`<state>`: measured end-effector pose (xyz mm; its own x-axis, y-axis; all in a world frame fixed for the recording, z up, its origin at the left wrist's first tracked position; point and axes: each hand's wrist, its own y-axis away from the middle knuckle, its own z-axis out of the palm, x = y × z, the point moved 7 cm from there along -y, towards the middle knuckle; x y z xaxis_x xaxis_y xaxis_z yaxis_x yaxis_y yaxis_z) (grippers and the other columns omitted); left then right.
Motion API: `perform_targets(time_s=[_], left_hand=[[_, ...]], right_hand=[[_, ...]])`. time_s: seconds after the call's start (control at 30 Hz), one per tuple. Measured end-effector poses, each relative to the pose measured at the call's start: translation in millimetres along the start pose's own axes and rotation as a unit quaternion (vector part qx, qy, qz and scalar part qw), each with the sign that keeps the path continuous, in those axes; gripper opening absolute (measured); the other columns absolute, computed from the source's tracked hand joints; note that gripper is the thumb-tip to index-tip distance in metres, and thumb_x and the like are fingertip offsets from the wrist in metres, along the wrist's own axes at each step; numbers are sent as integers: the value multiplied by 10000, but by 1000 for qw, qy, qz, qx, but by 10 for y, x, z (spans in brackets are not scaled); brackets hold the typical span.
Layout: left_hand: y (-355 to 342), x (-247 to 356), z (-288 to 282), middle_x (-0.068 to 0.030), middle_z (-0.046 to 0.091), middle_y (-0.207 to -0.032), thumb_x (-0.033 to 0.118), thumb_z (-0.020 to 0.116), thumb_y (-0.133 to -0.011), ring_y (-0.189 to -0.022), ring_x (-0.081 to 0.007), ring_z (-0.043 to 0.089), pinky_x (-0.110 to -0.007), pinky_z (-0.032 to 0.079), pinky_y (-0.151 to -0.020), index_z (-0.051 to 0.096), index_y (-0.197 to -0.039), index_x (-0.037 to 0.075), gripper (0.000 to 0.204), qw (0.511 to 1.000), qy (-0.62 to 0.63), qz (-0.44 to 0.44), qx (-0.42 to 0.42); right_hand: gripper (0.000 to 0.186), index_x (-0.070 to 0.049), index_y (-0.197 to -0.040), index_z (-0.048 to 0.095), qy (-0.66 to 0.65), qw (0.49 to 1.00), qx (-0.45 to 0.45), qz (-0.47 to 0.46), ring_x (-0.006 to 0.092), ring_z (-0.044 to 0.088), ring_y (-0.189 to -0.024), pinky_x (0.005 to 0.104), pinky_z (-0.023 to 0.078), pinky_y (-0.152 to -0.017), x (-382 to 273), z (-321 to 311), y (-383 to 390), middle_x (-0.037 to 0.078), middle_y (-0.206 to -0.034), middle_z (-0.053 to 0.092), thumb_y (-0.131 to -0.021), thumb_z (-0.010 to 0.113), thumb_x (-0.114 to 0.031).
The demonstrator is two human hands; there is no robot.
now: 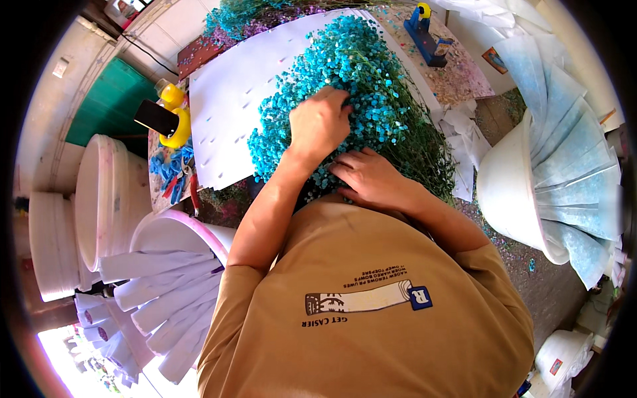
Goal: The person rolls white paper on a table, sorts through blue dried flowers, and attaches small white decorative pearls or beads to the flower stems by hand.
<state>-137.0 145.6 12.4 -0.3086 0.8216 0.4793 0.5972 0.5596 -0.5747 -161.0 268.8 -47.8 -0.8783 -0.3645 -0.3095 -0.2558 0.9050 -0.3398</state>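
A large heap of blue-dyed baby's breath [358, 60] lies on the table, its green stems [424, 149] spreading to the right. My left hand [320, 123] is in the middle of the blossoms, with its fingers curled down and closed on some sprigs. Closer to my body, my right hand [367, 176] rests at the near edge of the heap with bent fingers around the flowers there. Its fingertips are partly hidden among the blossoms. White paper sheets [225, 113] lie under the flowers and to their left.
A blue tape dispenser [424, 40] stands at the far right of the table. At the left are a phone [157, 118] on a yellow stand and red-handled pliers [192, 189]. White buckets with wrapped paper cones [166, 298] and pale blue wrapping [564, 152] flank me.
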Motion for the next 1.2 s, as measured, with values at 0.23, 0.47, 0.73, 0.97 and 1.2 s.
perform_targets(time_s=[0.23,0.47,0.73,0.97,1.2], left_hand=[[-20,-78,119,-83,688,-855,78,679,-837,-764,-282,687,-398,533,-665,747,-942,80,125,999,-21,7,-28],[-10,-379,-274,17,576,-673,198,725,-921,-639,-72,479,-270,423,-599,721,-1050,6,231,945,261,-189,57],[-148,-357,-242,18,630,-688,166,768,-873,-605,-47,482,-250,389,-537,759,-956,-1,187,947,250,-197,36],[81,-445,-343,41,466,-644,189,601,-999,-523,-53,330,-240,249,-479,655,-916,21,196,748,613,-250,36],[253,18,-350,59,560,-755,76,665,-954,-706,-27,436,-221,356,-605,731,-1103,25,171,897,364,-184,-169]], right_hand=[[370,-81,-1096,656,11,1000,-6,1,299,626,-1007,448,467,-839,3,6,4,103,-1037,638,-776,746,-243],[408,-77,-1146,650,-6,1000,-24,11,292,624,-1053,449,470,-865,-4,8,-2,104,-1075,640,-786,751,-239],[474,-66,-1235,644,-51,997,-54,26,294,632,-1071,419,501,-881,-3,-239,-37,112,-1174,639,-811,795,-216],[286,-27,-1116,688,-91,938,319,97,260,692,-863,360,548,-754,672,-1384,-177,115,-989,695,-861,781,-115],[246,15,-1048,734,-225,916,206,261,106,654,-810,280,506,-729,1344,-1107,-521,61,-918,743,-900,768,-179]])
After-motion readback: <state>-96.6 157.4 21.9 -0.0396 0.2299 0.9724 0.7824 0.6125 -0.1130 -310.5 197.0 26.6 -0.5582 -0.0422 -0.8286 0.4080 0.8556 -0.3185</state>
